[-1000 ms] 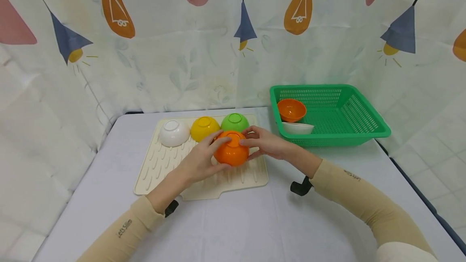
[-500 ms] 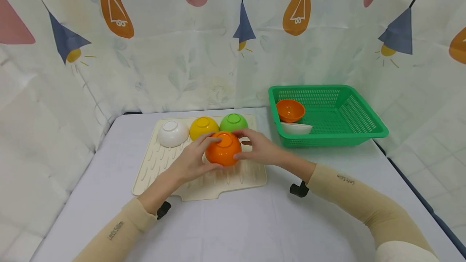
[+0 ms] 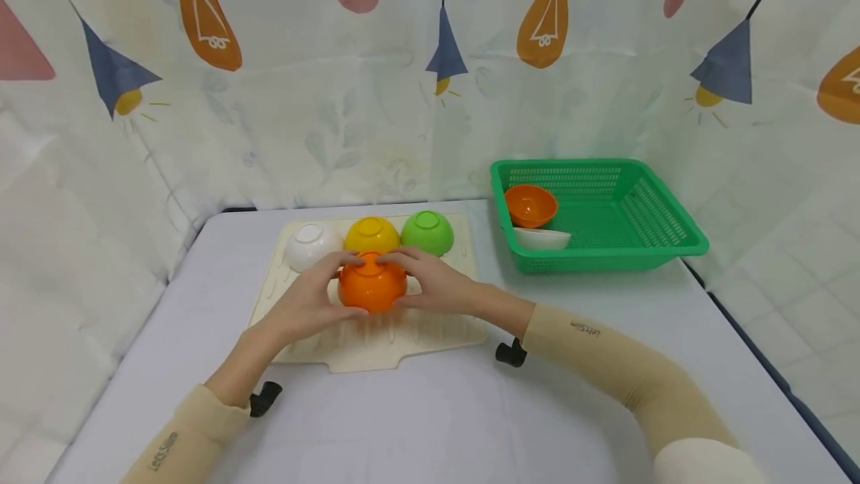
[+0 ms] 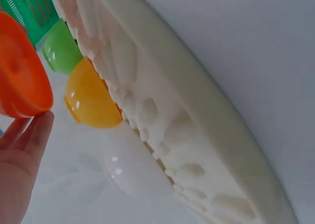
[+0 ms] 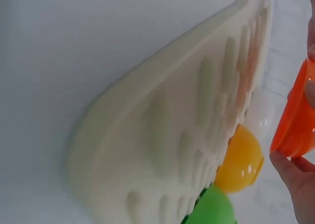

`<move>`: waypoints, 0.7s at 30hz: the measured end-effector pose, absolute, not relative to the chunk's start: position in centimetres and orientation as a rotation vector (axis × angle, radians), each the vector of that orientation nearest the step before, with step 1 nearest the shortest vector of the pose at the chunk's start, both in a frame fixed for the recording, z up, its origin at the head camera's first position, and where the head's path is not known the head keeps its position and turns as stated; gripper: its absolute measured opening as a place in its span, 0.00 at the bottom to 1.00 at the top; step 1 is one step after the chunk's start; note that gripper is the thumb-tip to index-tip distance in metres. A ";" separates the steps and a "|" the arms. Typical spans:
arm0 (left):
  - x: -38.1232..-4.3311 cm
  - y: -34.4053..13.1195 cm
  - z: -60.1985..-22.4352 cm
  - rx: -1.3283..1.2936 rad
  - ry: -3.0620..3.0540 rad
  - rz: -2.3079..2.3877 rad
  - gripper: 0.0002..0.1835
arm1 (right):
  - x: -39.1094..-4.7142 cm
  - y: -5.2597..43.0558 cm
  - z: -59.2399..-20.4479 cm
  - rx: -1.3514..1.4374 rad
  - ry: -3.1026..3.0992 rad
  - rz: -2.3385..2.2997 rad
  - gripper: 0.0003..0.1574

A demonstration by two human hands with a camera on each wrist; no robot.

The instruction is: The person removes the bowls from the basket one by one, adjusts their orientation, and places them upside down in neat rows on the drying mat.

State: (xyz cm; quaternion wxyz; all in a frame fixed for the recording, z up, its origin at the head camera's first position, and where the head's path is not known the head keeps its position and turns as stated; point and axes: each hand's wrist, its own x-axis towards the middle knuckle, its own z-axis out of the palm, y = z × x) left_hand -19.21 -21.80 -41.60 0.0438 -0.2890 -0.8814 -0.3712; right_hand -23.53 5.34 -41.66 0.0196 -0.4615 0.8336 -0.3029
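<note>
An orange bowl [image 3: 372, 286], bottom up, is held between my two hands over the front part of a cream drying mat [image 3: 366, 353]. My left hand [image 3: 305, 305] grips its left side, thumb low and fingers near the base; my right hand [image 3: 440, 286] grips the right side. Both wrist views show a gap between this orange bowl [image 4: 29, 71] and the mat. Behind it, a white bowl [image 3: 312, 245], a yellow bowl [image 3: 372, 235] and a green bowl [image 3: 428, 233] stand upside down in a row on the mat.
At the back right of the white-covered table [image 3: 430, 424] stands a green basket [image 3: 605, 261]. Inside, at its left end, are another orange bowl [image 3: 531, 205] and a tilted white bowl [image 3: 540, 238]. A patterned curtain [image 3: 376, 118] hangs behind the table.
Both hands have moved left with the orange bowl, from in front of the green bowl to in front of the yellow one. The head view has shifted slightly.
</note>
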 end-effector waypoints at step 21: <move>-19.0 -29.6 -42.7 -0.801 -2.863 -1.271 0.38 | -22.4 -4.3 -43.1 -1.248 2.602 -0.738 0.45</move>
